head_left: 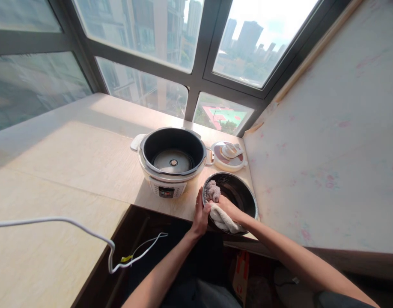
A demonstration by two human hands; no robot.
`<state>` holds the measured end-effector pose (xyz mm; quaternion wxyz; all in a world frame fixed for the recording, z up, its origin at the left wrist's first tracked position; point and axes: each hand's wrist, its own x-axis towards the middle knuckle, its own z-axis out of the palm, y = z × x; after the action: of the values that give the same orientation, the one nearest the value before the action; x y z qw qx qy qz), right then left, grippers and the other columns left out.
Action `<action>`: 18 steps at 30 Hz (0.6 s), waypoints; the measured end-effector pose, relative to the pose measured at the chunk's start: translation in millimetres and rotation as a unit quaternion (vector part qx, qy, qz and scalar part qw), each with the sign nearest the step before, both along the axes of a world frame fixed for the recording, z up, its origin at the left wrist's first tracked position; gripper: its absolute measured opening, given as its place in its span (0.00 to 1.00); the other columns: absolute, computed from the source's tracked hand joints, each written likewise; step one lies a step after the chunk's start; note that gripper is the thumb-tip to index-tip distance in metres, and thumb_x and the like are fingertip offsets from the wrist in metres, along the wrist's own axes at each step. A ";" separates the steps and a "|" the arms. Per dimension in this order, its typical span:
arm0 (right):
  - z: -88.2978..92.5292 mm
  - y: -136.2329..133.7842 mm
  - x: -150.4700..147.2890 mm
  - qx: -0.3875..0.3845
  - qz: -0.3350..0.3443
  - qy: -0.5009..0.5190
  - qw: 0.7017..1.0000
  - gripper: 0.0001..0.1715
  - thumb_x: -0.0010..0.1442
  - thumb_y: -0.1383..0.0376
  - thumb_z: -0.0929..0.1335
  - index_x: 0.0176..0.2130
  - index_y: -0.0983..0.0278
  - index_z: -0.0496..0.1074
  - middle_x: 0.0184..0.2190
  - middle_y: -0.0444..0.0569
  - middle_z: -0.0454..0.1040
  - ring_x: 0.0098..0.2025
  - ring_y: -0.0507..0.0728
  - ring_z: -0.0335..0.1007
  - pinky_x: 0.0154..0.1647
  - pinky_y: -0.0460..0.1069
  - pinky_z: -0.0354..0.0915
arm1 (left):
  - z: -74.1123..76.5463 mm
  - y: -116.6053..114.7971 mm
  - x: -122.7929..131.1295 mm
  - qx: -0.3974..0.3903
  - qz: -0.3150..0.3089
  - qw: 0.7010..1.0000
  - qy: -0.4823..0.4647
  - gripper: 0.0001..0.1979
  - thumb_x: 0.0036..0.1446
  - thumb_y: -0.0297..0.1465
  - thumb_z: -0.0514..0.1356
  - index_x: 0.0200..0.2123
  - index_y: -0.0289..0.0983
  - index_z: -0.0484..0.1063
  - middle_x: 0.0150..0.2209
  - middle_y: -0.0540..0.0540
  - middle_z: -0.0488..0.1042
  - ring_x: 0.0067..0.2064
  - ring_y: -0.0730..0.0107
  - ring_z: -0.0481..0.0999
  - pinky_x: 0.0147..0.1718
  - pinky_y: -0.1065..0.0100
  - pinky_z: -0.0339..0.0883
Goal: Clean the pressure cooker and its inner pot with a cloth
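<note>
A dark inner pot (248, 192) with a pale rim stands tilted at the counter's front edge, on the right. My left hand (201, 216) grips its left side, fingers along the outer wall and thumb near the rim. Inside the pot, my right hand (227, 208) is closed on a cloth (222, 219). Part of that cloth is cream and hangs toward the near rim; a greyish-pink fluffy part bunches above my fingers against the left inner wall. To the left is the open electric pressure cooker (167, 176), its heating plate visible inside.
Behind the inner pot, the cooker's lid (229, 155) lies by the wall (331, 141). A white cable (60, 220) crosses the counter (64, 171) at left and dangles past its front edge. Windows (145, 30) rise behind. A red-and-tan bag (240, 276) sits below the counter.
</note>
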<state>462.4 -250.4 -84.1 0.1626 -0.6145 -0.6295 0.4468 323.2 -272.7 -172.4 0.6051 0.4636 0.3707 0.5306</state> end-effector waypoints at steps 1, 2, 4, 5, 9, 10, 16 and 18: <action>3.7 -3.9 2.7 0.008 0.004 -0.010 1.000 0.16 0.60 0.59 0.65 0.43 0.65 0.75 0.42 0.55 0.78 0.45 0.64 0.72 0.49 0.54 0.69 | -0.7 0.7 1.7 -0.002 0.003 1.000 0.001 0.34 0.64 0.47 0.57 0.69 0.42 0.60 0.70 0.40 0.62 0.73 0.51 0.54 0.71 0.49 0.47; 7.9 -7.0 6.1 0.012 0.019 -0.025 0.999 0.14 0.59 0.60 0.65 0.41 0.65 0.75 0.40 0.54 0.78 0.42 0.62 0.72 0.46 0.53 0.69 | -1.5 1.4 3.0 -0.004 0.005 1.000 0.000 0.34 0.63 0.45 0.59 0.69 0.42 0.60 0.70 0.40 0.62 0.73 0.50 0.56 0.71 0.48 0.47; 16.9 -10.6 14.8 0.015 0.089 -0.066 0.994 0.11 0.57 0.64 0.66 0.39 0.65 0.75 0.38 0.51 0.78 0.39 0.60 0.72 0.43 0.51 0.67 | -2.6 2.6 4.0 -0.005 0.005 1.000 -0.006 0.35 0.60 0.41 0.61 0.69 0.43 0.60 0.70 0.40 0.62 0.72 0.49 0.58 0.71 0.47 0.48; 21.5 -11.1 20.0 0.007 0.137 -0.096 0.986 0.10 0.56 0.65 0.67 0.38 0.65 0.75 0.37 0.51 0.78 0.38 0.59 0.72 0.42 0.50 0.67 | -2.9 3.1 3.7 -0.005 0.004 1.000 -0.008 0.35 0.59 0.39 0.62 0.69 0.43 0.60 0.69 0.40 0.63 0.72 0.49 0.58 0.71 0.47 0.49; 36.3 -7.4 41.2 -0.039 0.317 -0.257 0.912 0.12 0.55 0.69 0.70 0.41 0.63 0.79 0.40 0.52 0.79 0.38 0.59 0.75 0.39 0.48 0.65 | -1.6 5.0 -1.1 0.006 0.007 1.000 0.010 0.34 0.58 0.34 0.61 0.68 0.42 0.61 0.69 0.41 0.62 0.72 0.51 0.58 0.71 0.49 0.48; 38.8 -5.4 45.8 -0.039 0.343 -0.302 0.889 0.14 0.57 0.70 0.69 0.43 0.61 0.80 0.41 0.53 0.79 0.38 0.60 0.76 0.37 0.48 0.64 | -1.1 5.7 -2.7 0.011 0.007 1.000 0.019 0.34 0.58 0.34 0.60 0.68 0.42 0.62 0.70 0.41 0.62 0.72 0.51 0.58 0.71 0.49 0.48; 52.9 13.3 77.0 0.107 0.291 -0.427 0.849 0.21 0.65 0.71 0.64 0.52 0.59 0.79 0.46 0.59 0.78 0.47 0.65 0.77 0.45 0.52 0.67 | -1.6 12.0 -10.7 0.022 -0.054 0.998 0.027 0.37 0.57 0.36 0.62 0.69 0.42 0.58 0.71 0.40 0.60 0.73 0.50 0.56 0.72 0.48 0.46; 57.6 17.3 89.1 0.178 0.206 -0.370 0.888 0.24 0.62 0.71 0.66 0.57 0.60 0.76 0.53 0.59 0.77 0.53 0.65 0.75 0.53 0.54 0.66 | -2.2 12.7 -11.6 0.021 -0.071 0.997 0.019 0.38 0.58 0.38 0.62 0.70 0.43 0.57 0.72 0.41 0.58 0.74 0.50 0.53 0.72 0.48 0.45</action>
<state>551.5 -233.1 -26.5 -0.0710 -0.5527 -0.8253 0.0914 311.7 -260.1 -174.5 0.6245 0.5110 0.3371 0.4850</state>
